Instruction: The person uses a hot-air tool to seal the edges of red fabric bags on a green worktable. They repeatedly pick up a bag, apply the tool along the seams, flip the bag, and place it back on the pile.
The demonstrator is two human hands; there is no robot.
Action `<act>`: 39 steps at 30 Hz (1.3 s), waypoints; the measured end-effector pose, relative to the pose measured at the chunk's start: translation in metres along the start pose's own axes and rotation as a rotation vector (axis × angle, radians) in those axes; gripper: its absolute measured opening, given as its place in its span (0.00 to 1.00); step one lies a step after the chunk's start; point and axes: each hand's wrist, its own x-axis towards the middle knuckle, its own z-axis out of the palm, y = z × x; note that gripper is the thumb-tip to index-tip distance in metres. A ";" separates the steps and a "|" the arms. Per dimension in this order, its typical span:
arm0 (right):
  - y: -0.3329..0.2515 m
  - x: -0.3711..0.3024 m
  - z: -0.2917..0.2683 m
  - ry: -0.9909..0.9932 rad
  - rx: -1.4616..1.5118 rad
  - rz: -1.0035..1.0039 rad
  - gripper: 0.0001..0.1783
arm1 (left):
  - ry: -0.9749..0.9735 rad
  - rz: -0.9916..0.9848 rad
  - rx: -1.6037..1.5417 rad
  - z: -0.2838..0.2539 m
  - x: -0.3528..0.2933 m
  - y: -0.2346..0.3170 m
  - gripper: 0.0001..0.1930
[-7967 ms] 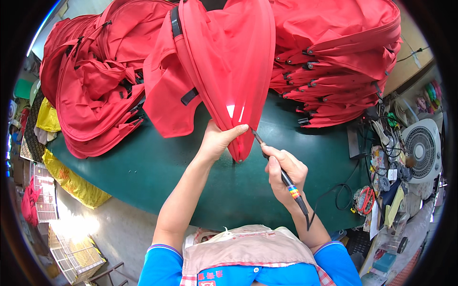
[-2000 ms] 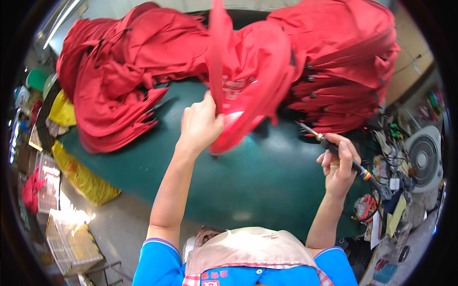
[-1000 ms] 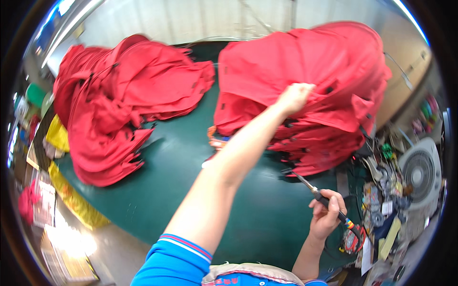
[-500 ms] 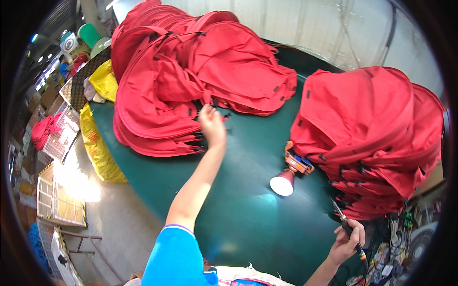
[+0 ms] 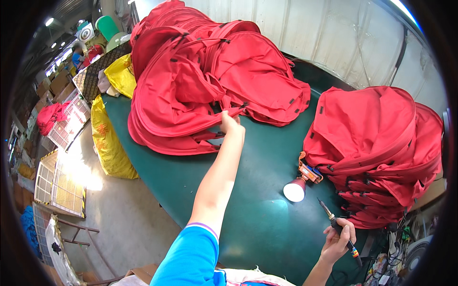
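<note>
My left hand (image 5: 231,123) reaches to the left pile of red fabric pieces (image 5: 164,97), its fingers closed on a corner of one piece beside a small black tab. These pieces have curved, piped edges and short black tabs. In my right hand (image 5: 338,241), near the table's front right, a black-handled soldering iron (image 5: 335,223) is held like a pen. Its metal tip points up and left, apart from the fabric. A lit lamp (image 5: 294,190) with an orange fitting lies on the dark green table (image 5: 260,167), close to the right stack of red fabric pieces (image 5: 367,128).
A pale panelled wall (image 5: 334,43) stands behind the table. A yellow bag (image 5: 110,148) hangs at its left edge, over a concrete floor with a wire crate (image 5: 62,183). Tangled cables and a grey fan (image 5: 420,250) are at the lower right.
The view has shifted, so the piles appear farther right. My left hand now pulls the fabric corner taut toward me. The soldering iron stays in my right hand, nearer the lamp.
</note>
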 end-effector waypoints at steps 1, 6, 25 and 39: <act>0.000 -0.003 0.001 0.015 0.016 0.024 0.21 | -0.191 0.072 -0.043 -0.014 -0.012 0.010 0.11; -0.005 -0.009 0.054 -0.144 0.066 -0.048 0.25 | -0.500 0.304 0.186 -0.170 -0.142 0.012 0.12; 0.002 -0.017 0.088 0.021 -0.399 -0.513 0.22 | -0.994 -0.488 0.599 -0.212 -0.305 0.046 0.37; 0.071 0.065 0.021 0.199 -0.487 -0.631 0.21 | -0.884 -0.284 0.364 -0.200 -0.241 -0.004 0.25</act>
